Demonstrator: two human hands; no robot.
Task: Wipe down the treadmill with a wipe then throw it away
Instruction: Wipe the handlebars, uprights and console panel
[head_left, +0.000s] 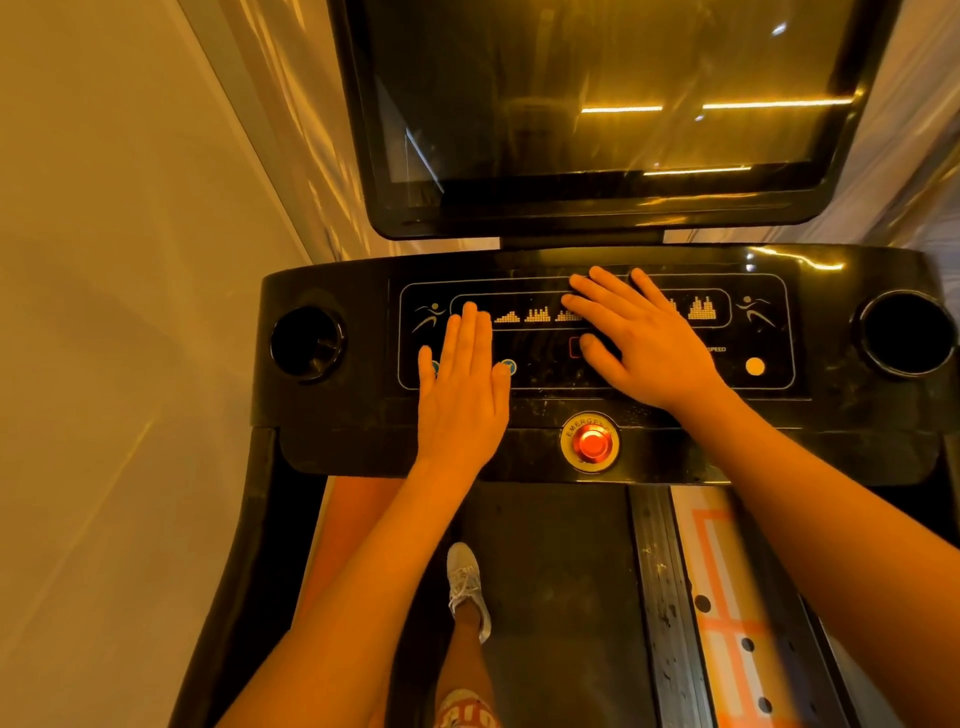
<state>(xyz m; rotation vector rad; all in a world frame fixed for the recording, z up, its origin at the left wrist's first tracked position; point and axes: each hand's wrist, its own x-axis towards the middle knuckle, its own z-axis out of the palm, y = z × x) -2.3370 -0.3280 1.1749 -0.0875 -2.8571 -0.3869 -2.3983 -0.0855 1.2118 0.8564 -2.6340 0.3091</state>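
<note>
1. Grip: my left hand (462, 384) lies flat on the control panel (545, 371) of the treadmill (857, 415), fingers straight and close together. My right hand (644, 343) lies flat higher up the panel, fingers spread. Neither hand curls round anything that I can see.
2. Task item: no wipe shows anywhere in view. I cannot tell whether one is pressed under a palm.
3. Risk: both palms bear on the panel's buttons. A firm press may start the belt (545, 571) while my shoe (467, 587) stands on it, causing a stumble.
4. Risk: my left wrist sits just beside the red emergency button (589, 442). A sideways sweep may knock it.
5. Risk: if no wipe is under either hand, rubbing with bare skin would probably smear the glossy panel rather than clean it.
6. Hidden: both hands cover the symbols and buttons beneath them.
7. Hidden: the screen (597, 104) is dark and shows only reflected light strips. Its top edge is cut off.
8. Hard to make out: the insides of the cup holders (307, 340) are black. The amber light masks any dirt or damp.
9. Not in view: any bin for disposal.
</note>
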